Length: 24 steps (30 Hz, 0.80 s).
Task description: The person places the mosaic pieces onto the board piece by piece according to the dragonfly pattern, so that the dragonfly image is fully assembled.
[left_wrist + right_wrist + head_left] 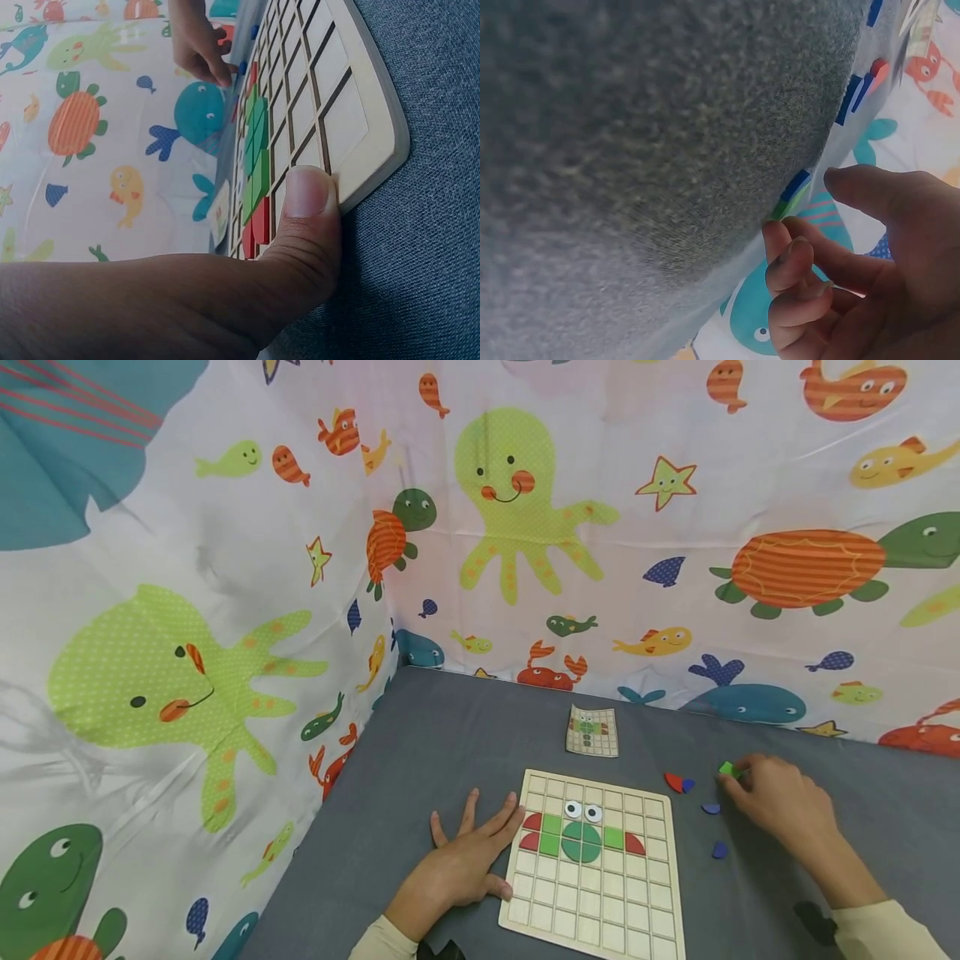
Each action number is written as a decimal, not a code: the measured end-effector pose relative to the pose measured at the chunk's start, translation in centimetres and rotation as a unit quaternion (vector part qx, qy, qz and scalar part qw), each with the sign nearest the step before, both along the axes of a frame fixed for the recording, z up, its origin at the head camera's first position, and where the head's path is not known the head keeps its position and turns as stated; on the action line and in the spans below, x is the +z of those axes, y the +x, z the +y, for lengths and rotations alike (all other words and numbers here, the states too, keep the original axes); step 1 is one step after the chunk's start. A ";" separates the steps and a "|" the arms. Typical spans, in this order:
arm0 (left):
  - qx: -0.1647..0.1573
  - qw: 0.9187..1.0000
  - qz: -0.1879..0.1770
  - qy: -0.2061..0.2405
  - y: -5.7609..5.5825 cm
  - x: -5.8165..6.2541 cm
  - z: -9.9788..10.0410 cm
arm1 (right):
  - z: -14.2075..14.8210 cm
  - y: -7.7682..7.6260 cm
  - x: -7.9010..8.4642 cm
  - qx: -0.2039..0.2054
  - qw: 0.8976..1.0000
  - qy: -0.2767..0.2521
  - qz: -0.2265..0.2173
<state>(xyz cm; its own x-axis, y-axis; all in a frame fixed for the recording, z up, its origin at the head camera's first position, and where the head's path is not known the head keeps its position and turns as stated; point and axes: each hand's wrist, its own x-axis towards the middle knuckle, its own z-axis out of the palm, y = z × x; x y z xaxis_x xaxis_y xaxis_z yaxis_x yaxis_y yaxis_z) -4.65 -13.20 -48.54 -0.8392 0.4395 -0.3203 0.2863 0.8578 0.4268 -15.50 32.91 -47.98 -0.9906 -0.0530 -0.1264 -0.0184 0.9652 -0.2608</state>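
Observation:
My left hand (467,864) lies beside the wooden grid board (587,935), fingers spread. Its thumb (307,202) rests on the board's edge and its fingertips touch the left rim. On the board are red quarter pieces (529,841), bright green squares (550,844), a dark green circle (581,842) and two eye pieces (573,810). My right hand (780,797) reaches down to a bright green piece (726,767) on the grey surface. In the right wrist view its thumb stands apart from the curled fingers, with a blue piece (795,184) close by.
Loose blue pieces (711,808) and a red piece (673,782) lie right of the board. A pattern card (592,745) showing a gridded figure lies behind it. Sea-animal fabric (525,627) hangs along the back and left sides of the grey surface (450,727).

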 end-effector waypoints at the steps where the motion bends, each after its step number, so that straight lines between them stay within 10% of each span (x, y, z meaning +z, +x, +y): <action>1: 0.001 1.000 -0.001 0.001 0.0 0.0 0.0 | -0.1 -0.2 0.0 0.000 1.000 0.002 -0.001; 24: 0.006 1.000 -0.011 -0.004 -0.1 -0.2 0.0 | -2.2 -2.7 -0.3 0.031 0.999 -0.016 0.030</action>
<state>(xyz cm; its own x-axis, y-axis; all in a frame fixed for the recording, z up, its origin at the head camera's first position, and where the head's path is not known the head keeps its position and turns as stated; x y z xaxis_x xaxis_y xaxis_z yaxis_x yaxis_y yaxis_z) -4.78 -13.23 -48.70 -0.8371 0.4269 -0.3420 0.2669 0.8645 0.4259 -18.23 30.73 -48.23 -0.9909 -0.1175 -0.0649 -0.0942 0.9530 -0.2878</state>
